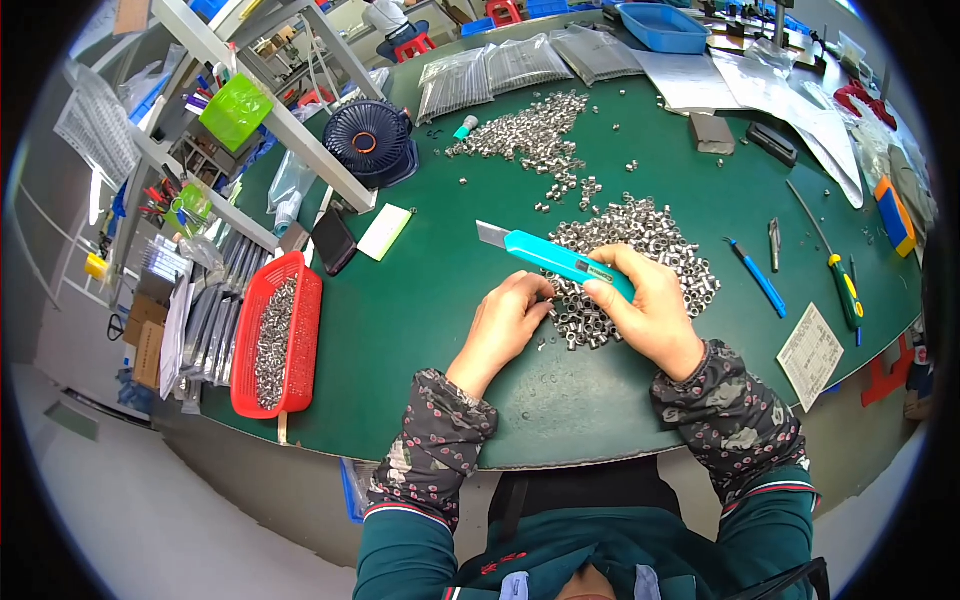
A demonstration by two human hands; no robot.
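Observation:
My right hand (650, 312) grips a turquoise utility knife (555, 258) whose blade end points up and to the left. My left hand (510, 318) rests on the green table (430, 300) with its fingertips at the edge of a pile of small silver metal sleeves (640, 240). The fingers are curled and pinched together at the pile; whether they hold a sleeve is hidden. A second, looser pile of the same metal parts (535, 130) lies farther back on the table.
A red basket (275, 340) of metal parts sits at the left edge. A dark round fan (368, 140), a black phone (333, 240), a white card (385, 230), clear bags (500, 68), a blue tray (662, 25), a blue pen (757, 277) and a green-handled screwdriver (845, 290) lie around.

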